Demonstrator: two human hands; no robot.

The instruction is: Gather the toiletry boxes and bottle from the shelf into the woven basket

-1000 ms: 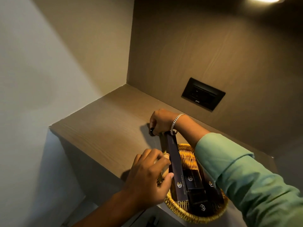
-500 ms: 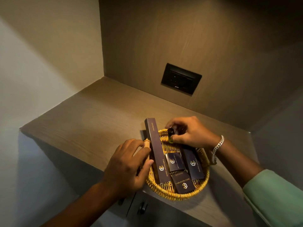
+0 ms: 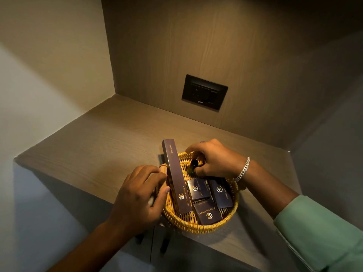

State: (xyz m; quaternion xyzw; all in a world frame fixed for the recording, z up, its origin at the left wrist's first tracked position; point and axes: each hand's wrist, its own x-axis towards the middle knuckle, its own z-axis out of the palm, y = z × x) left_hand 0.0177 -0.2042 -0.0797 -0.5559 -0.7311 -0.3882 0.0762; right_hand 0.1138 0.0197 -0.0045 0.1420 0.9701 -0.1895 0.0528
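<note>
Right hand grips the dark bottle – basket holds purple boxes.

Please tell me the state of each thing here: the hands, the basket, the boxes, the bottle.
Left hand: closed on the basket's wooden handle.
Right hand: grip shut on the bottle.
Woven basket: upright on the shelf, near its front edge.
Bottle: held over the basket's far side.
Dental kit box: in basket, far end overhanging the rim.
Three smaller boxes: flat inside.

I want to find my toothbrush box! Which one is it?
Look at the woven basket on the wooden shelf. Along its left side, beside the left hand, lies the Dental Kit box. It is far longer than the other boxes, poking past the rim.
</note>
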